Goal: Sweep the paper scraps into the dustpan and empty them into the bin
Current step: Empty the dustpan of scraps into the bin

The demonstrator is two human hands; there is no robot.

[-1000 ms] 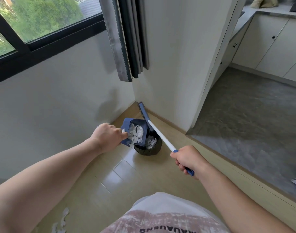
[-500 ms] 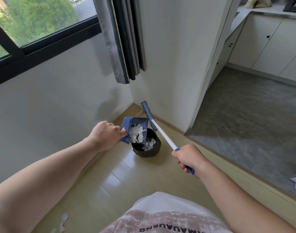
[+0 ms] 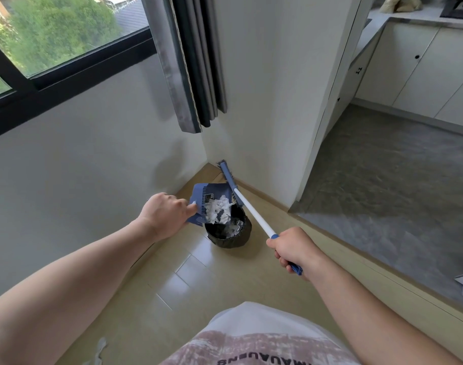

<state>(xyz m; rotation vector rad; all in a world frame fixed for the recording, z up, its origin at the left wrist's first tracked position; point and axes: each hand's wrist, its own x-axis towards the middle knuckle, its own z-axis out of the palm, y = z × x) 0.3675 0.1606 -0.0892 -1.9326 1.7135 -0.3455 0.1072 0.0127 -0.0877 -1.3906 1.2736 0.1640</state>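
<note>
- Left hand [image 3: 165, 216] grips the near left edge of the blue dustpan [image 3: 200, 192], fingers curled round it, knuckles up.
- Dustpan is lifted off the floor and tilted, with its lower right edge over the bin's mouth.
- A clump of white paper scraps [image 3: 217, 210] lies on the dustpan, bunched at its low side right above the bin opening.
- Bin [image 3: 230, 241] is small, round and lined in black. It stands on the tan floor [image 3: 172, 280] near the room corner, just below and right of the dustpan.
- More white scraps lie inside the bin [image 3: 235, 229].
- Right hand [image 3: 294, 250] is wrapped tight round the blue grip end of the broom [image 3: 254, 213], fist closed on it.
- The broom's white handle runs from the right hand up and left, past the bin's far right rim.
- Broom head [image 3: 226, 172] is blue and sits in the far corner by the skirting. Cannot tell whether it touches the wall.
- The handle crosses the dustpan's far right corner; contact is unclear.
- One stray scrap [image 3: 100, 349] lies on the floor at the near left, well apart from the bin.
- Grey curtain [image 3: 190, 61] hangs above the corner, with the window [image 3: 54, 35] to its left.
- Grey floor [image 3: 396, 180] and white cabinets [image 3: 422, 69] are at the far right.
- The person's pale shirt [image 3: 264, 341] shows at the near edge.
</note>
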